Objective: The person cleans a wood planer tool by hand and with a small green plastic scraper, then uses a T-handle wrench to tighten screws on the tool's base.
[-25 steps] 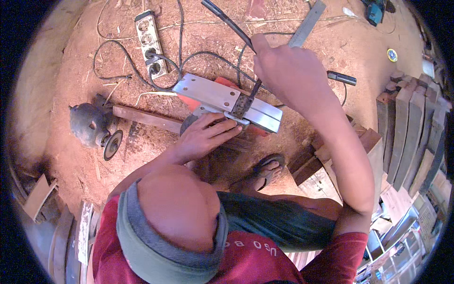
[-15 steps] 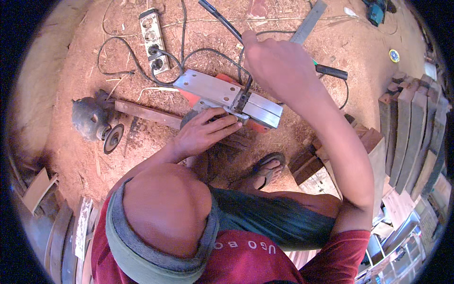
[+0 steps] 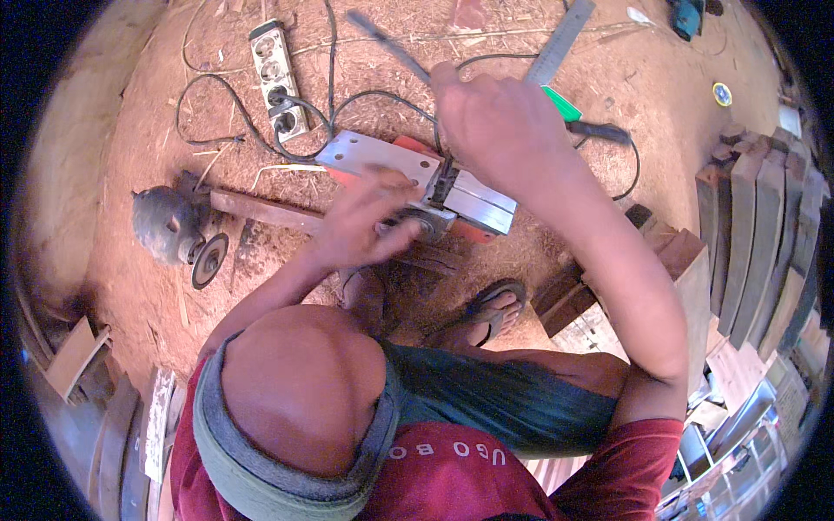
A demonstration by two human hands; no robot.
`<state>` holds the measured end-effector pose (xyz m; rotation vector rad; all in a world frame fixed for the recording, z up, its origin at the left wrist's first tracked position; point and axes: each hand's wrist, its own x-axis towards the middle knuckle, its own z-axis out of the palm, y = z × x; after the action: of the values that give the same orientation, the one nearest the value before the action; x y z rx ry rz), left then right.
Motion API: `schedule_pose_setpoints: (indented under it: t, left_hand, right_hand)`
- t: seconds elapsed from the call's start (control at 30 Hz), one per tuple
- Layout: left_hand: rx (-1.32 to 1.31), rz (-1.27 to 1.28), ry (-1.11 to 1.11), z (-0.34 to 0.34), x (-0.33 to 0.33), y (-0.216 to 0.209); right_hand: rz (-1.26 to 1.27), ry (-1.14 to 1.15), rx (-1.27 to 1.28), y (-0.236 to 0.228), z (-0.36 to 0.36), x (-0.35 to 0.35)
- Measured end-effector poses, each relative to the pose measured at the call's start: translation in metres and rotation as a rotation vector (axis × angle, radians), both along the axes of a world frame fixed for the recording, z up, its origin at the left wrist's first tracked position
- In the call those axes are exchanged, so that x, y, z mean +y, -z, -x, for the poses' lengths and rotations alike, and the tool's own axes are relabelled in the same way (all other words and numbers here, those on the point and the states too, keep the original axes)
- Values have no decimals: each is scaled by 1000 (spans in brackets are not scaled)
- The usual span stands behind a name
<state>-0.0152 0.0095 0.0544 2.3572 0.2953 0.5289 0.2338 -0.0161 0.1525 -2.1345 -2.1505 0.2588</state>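
An upturned electric hand planer (image 3: 369, 156) lies on the ground, its holed silver sole facing up and parts of an orange body showing beneath. My right hand (image 3: 508, 122) is closed around a long dark rod (image 3: 388, 43), whose end sticks out to the upper left. Under this hand, a dark slim part (image 3: 446, 178) stands at the planer's cutter slot; I cannot tell whether it belongs to the rod. My left hand (image 3: 365, 217), blurred by motion, is at the planer's near side by the cutter, thumb and fingers apart.
An angle grinder (image 3: 169, 221) with a disc rests at left by a wooden strip (image 3: 269, 210). Behind are a power strip (image 3: 278, 82) with cords and a metal ruler (image 3: 560, 43). A green-and-black handled tool (image 3: 591, 128) lies beyond my right hand. Wood pieces (image 3: 751, 234) stand at right.
My right hand has shifted slightly left and down with the rod, uncovering more of the green handle. My left fingers have lifted and spread from the cutter area, moving a little left.
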Motion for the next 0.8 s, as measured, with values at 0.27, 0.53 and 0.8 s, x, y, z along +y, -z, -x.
schedule_pose_setpoints:
  t: [0.27, 0.53, 0.8]
  left_hand:
    - [-454, 953, -639, -59, 71, -10]
    - [-776, 1752, -187, -97, 116, -39]
    - [-756, 1794, -355, -116, 103, -69]
  right_hand:
    - [1, -145, 103, 15, -18, 6]
    - [169, -108, 92, -23, -43, 8]
    - [108, 32, 1, 10, -101, 3]
